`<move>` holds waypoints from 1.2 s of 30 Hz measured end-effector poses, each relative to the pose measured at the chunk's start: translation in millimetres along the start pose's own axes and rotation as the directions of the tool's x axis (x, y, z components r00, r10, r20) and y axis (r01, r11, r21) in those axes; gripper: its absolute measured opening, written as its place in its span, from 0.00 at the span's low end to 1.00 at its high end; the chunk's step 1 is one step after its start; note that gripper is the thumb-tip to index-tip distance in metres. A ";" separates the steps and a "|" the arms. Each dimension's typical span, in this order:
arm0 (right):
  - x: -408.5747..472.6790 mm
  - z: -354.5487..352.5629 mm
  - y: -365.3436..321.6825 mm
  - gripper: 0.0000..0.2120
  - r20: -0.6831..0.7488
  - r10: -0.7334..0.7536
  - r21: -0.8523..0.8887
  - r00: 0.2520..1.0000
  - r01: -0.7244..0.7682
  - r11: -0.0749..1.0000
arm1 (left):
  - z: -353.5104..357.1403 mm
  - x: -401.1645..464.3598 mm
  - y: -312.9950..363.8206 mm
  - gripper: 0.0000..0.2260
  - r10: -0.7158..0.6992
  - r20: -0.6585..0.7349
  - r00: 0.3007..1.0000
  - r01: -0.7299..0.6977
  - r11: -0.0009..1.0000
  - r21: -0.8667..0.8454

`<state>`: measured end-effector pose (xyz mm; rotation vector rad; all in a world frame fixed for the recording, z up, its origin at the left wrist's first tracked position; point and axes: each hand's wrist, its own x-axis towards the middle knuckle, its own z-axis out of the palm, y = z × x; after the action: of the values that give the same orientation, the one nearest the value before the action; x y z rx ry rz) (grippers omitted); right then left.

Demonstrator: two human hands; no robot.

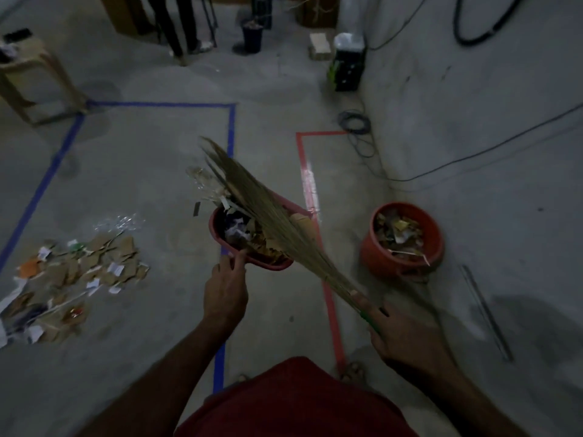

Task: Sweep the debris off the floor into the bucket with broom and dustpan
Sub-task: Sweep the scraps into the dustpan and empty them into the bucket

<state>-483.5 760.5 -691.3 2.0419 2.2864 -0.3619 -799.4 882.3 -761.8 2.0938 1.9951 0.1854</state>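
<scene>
My left hand (225, 290) grips the near edge of a red dustpan (220, 230) held above the floor, loaded with paper and cardboard scraps. My right hand (400, 334) grips the handle of a straw broom (268, 216), whose bristles lie across the dustpan's load and point up-left. An orange-red bucket (372, 250) stands on the floor to the right of the dustpan, partly filled with scraps. A pile of debris (72, 279), cardboard, paper and clear plastic, lies on the floor at the left inside the blue tape lines.
Blue tape (232, 127) and red tape (310, 184) mark the concrete floor. A wooden stool (41, 77) stands at the far left. Cables (358, 129) trail along the right wall, near a black box (348, 66). A person's legs (179, 23) and a dark pot (252, 36) are at the back.
</scene>
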 end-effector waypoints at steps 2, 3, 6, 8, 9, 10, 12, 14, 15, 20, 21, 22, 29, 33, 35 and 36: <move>-12.1 -2.7 24.4 0.32 -0.012 0.025 0.011 1.000 -0.024 1.000 | 9.5 8.3 33.3 0.20 0.047 0.002 0.999 -0.047 0.999 0.005; -17.9 -2.6 40.2 0.32 -0.013 0.039 0.023 0.999 -0.038 0.999 | 16.0 12.4 51.4 0.20 0.066 0.002 0.998 -0.066 0.998 0.003; -33.8 3.4 97.8 0.35 -0.026 0.067 0.114 0.997 -0.064 0.991 | 35.6 22.9 111.0 0.20 0.111 0.020 0.994 -0.111 0.994 -0.003; -44.2 6.4 135.6 0.39 -0.045 0.093 0.147 0.995 -0.086 0.985 | 50.0 28.4 151.9 0.20 0.141 0.019 0.990 -0.142 0.990 0.013; -50.2 6.5 152.9 0.41 -0.056 0.115 0.150 0.992 -0.106 0.983 | 57.7 31.1 172.3 0.20 0.156 0.022 0.988 -0.156 0.988 0.013; -57.1 6.0 169.5 0.41 -0.070 0.140 0.146 0.988 -0.128 0.981 | 66.0 33.6 192.3 0.20 0.169 0.031 0.985 -0.169 0.986 0.012; -72.1 3.7 199.2 0.42 -0.088 0.189 0.131 0.978 -0.177 0.976 | 81.2 37.4 231.4 0.20 0.194 0.058 0.979 -0.195 0.981 0.014; -84.4 -1.3 223.7 0.44 -0.063 0.240 0.118 0.969 -0.231 0.966 | 92.4 41.4 267.6 0.22 0.222 0.076 0.972 -0.224 0.974 0.019; -89.2 -4.6 236.0 0.44 -0.043 0.265 0.113 0.963 -0.258 0.959 | 96.5 43.7 285.2 0.23 0.237 0.089 0.968 -0.239 0.971 0.018; -107.3 -13.3 288.9 0.45 0.070 0.378 0.172 0.923 -0.385 0.907 | 112.2 57.9 355.9 0.22 0.313 0.161 0.936 -0.320 0.947 0.019; -107.6 -13.3 297.0 0.45 0.089 0.395 0.178 0.914 -0.405 0.897 | 115.0 62.3 366.4 0.22 0.322 0.179 0.930 -0.332 0.943 0.027; -106.2 -12.1 304.6 0.45 0.109 0.408 0.187 0.906 -0.422 0.887 | 118.8 67.7 376.3 0.22 0.331 0.195 0.923 -0.343 0.939 0.030; -72.2 3.8 353.7 0.44 0.122 0.452 0.195 0.883 -0.468 0.862 | 164.1 122.1 430.9 0.23 0.361 0.309 0.880 -0.392 0.919 0.043; -39.4 14.1 384.3 0.43 0.196 0.475 0.256 0.858 -0.513 0.819 | 195.1 165.2 455.1 0.23 0.360 0.375 0.854 -0.406 0.913 0.049; -21.7 18.5 396.7 0.42 0.186 0.476 0.251 0.860 -0.510 0.823 | 206.8 183.0 464.1 0.24 0.349 0.408 0.844 -0.405 0.913 0.055; -11.5 19.2 402.6 0.41 0.194 0.481 0.250 0.855 -0.517 0.819 | 213.5 191.9 467.7 0.24 0.348 0.427 0.835 -0.410 0.910 0.059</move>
<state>-87.4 784.8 -763.0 2.5701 1.6046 -0.7973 -282.3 1037.6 -859.6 2.3644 1.3743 -0.3240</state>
